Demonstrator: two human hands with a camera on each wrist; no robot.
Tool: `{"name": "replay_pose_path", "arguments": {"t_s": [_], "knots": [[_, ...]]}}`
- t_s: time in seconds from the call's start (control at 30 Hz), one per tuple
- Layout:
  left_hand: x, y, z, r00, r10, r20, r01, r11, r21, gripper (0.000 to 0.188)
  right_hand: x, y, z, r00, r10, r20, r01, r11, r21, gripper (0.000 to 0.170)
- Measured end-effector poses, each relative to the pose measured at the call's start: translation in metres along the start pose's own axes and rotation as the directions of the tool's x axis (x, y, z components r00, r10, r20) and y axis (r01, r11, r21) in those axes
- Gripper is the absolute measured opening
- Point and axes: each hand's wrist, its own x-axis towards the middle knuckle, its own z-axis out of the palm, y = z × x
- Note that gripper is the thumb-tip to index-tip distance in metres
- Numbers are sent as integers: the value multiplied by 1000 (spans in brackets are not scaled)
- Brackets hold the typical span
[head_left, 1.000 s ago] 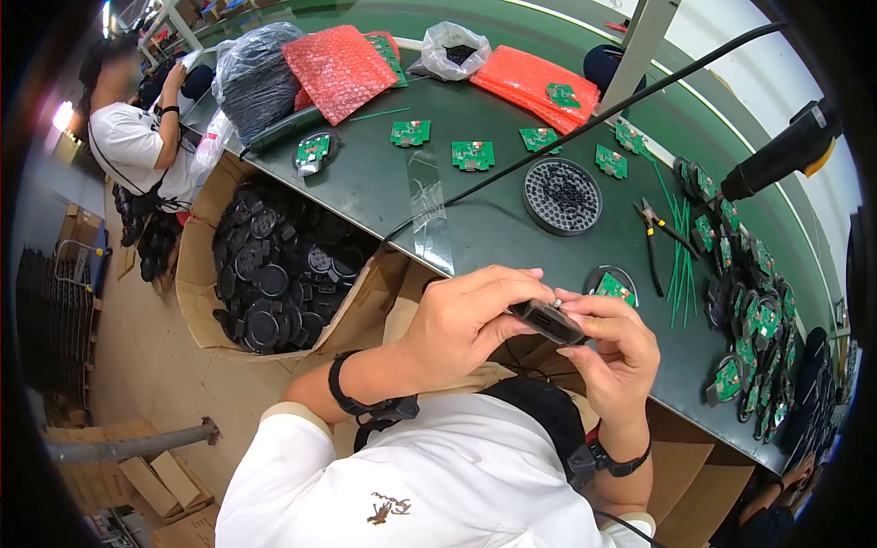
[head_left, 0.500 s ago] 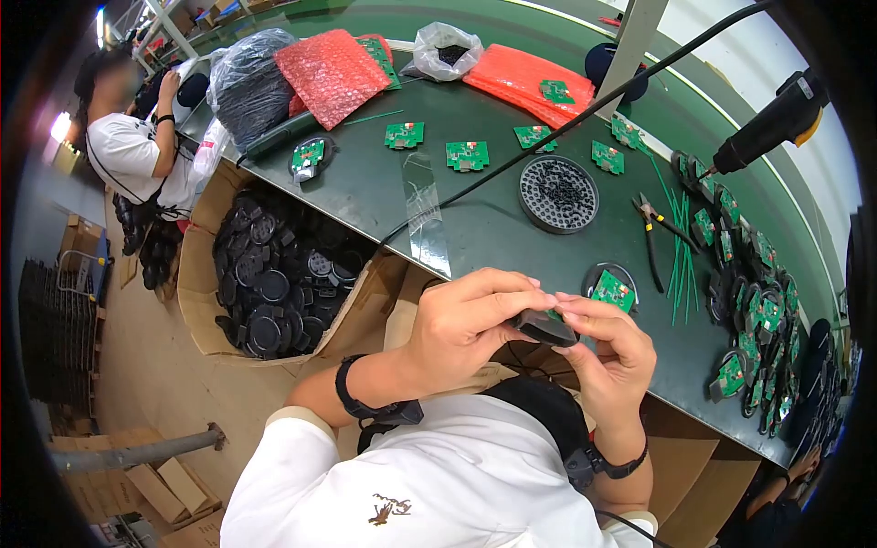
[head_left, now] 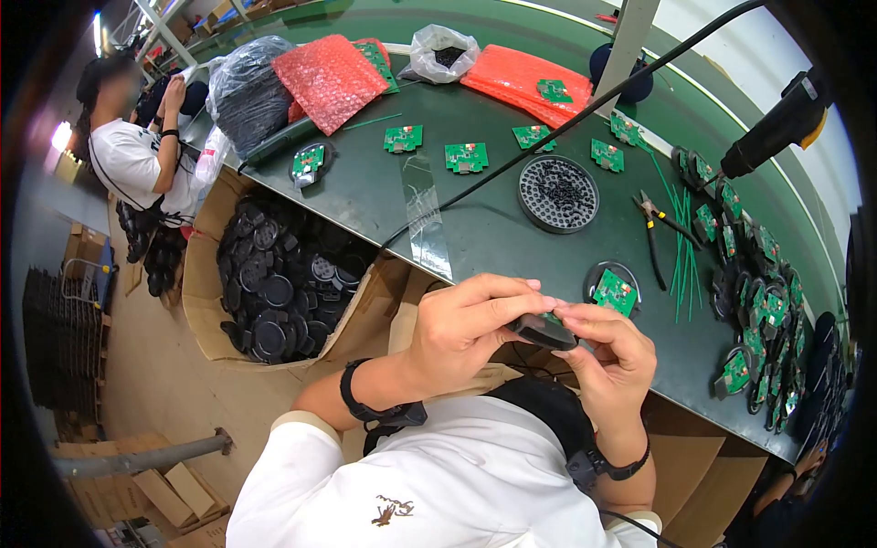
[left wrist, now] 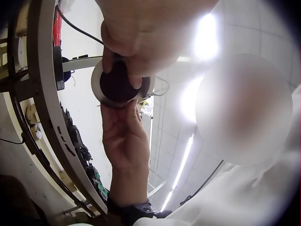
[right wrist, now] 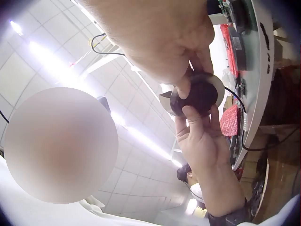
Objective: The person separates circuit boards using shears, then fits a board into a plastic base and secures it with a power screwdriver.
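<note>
Between the two hands is a round black plastic housing (head_left: 548, 336), held tilted above the table's near edge. A sliver of green circuit board shows along its top. My left hand (head_left: 466, 324) pinches one side of it, thumb below and fingers above. On the opposite side my right hand (head_left: 610, 352) grips the rim between thumb and fingers. Both wrist views show the dark round face of the housing (left wrist: 114, 88) with a paler rim, and the thumbs pressed against it. Just beyond the right hand lies another round housing with a green board (head_left: 614, 292) on it.
Several green boards (head_left: 466, 157) and a round dish of small black parts (head_left: 559, 194) are on the table. Pliers (head_left: 651, 239), green wires (head_left: 685, 274), a heat gun (head_left: 772, 128) and piled housings are at right. A carton (head_left: 206, 301) of black housings stands left; a black cable (head_left: 512, 169) crosses above.
The hands have turned the housing: its edge with a slot faced me earlier, and now a smooth rounded edge shows. Both hands keep their hold in nearly the same place.
</note>
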Motion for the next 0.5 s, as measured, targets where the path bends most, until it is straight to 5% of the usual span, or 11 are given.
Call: {"name": "replay_pose_path", "arguments": {"t_s": [0.27, 0.5], "knots": [[1, 3, -2, 994, -113, 6, 113, 994, -7, 45, 3, 5, 1, 998, -66, 8, 66, 997, -36, 18], [0, -3, 0, 1000, -19, -22, 17, 998, -63, 41, 5, 3, 0, 995, -99, 21, 100, 993, -70, 19]]}}
